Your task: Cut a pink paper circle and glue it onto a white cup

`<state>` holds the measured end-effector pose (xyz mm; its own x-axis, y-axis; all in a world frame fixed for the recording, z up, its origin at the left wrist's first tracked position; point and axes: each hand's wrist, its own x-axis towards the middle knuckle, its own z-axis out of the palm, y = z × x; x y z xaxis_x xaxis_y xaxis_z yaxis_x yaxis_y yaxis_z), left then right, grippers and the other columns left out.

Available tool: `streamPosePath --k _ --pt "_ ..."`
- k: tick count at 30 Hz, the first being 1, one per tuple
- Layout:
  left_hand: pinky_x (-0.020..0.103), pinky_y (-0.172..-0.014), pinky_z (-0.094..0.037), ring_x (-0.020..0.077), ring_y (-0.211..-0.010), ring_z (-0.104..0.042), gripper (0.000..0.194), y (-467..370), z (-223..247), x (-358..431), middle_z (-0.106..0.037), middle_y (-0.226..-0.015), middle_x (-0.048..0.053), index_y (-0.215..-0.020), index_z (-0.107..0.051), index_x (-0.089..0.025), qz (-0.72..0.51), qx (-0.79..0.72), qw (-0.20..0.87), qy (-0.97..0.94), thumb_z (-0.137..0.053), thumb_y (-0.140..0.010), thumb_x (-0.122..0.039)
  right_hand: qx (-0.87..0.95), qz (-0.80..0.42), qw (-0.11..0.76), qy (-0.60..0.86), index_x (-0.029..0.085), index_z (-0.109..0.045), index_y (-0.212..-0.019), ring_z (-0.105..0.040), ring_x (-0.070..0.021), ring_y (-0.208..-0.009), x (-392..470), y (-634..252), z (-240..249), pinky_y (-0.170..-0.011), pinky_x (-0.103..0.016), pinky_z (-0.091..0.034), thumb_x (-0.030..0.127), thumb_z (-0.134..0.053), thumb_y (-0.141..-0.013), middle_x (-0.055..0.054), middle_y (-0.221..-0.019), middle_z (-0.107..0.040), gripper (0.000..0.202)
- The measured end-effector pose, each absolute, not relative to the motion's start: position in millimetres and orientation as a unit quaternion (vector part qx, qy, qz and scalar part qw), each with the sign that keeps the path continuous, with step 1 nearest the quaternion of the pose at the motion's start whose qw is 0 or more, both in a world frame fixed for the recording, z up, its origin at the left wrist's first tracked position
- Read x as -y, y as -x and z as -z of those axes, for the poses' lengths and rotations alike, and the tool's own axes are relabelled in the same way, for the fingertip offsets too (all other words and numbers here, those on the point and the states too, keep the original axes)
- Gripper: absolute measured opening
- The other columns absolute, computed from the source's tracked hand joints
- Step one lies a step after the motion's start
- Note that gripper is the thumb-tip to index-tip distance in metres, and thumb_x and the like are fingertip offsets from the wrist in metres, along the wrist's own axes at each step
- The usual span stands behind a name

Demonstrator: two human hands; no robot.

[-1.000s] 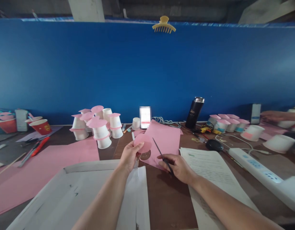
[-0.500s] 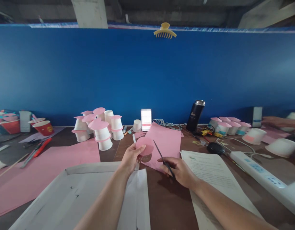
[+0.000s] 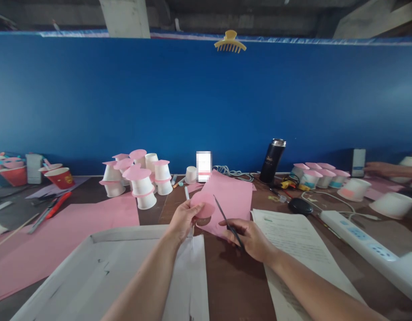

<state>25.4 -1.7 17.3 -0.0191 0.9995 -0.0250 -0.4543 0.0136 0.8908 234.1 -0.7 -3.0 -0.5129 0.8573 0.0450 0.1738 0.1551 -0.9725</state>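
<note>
Between the thumb and fingers of my left hand (image 3: 186,218) is a round pink paper disc (image 3: 203,204). My right hand (image 3: 251,238) is closed round a pair of dark scissors (image 3: 226,216), whose tips point up and left beside the disc's right edge. Whether the blades are spread is hard to see. Under and behind the disc lies a larger pink sheet (image 3: 234,194) with a curved cut-out near its lower left. Left of my hands stand stacked white paper cups (image 3: 146,202) with pink discs between and on top of them.
A dark thermos (image 3: 272,160) stands at the back. A printed paper (image 3: 299,249) and a white power strip (image 3: 359,236) lie to the right. On the left are a large white sheet (image 3: 125,267), pink paper (image 3: 75,232) and a red-handled cutter (image 3: 53,209). Another person's hand (image 3: 383,169) shows far right.
The pink disc in my left hand has turned or tilted slightly and shifted a little to the right. My right hand with the scissors has barely moved.
</note>
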Motion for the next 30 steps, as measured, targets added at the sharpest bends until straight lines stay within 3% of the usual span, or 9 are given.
streamPosePath --k 30 --pt "0.025 -0.058 -0.05 0.0134 -0.063 -0.061 0.036 -24.9 -13.4 -0.7 -0.067 -0.077 0.009 -0.09 -0.065 -0.007 -0.586 -0.385 0.595 -0.392 -0.076 -0.067 -0.032 0.704 -0.505 0.321 0.383 0.013 -0.064 -0.11 -0.05 -0.0104 -0.056 0.9 -233.8 1.1 -0.05 -0.021 -0.04 0.045 -0.065 -0.077 0.0 -0.065 -0.057 0.046"
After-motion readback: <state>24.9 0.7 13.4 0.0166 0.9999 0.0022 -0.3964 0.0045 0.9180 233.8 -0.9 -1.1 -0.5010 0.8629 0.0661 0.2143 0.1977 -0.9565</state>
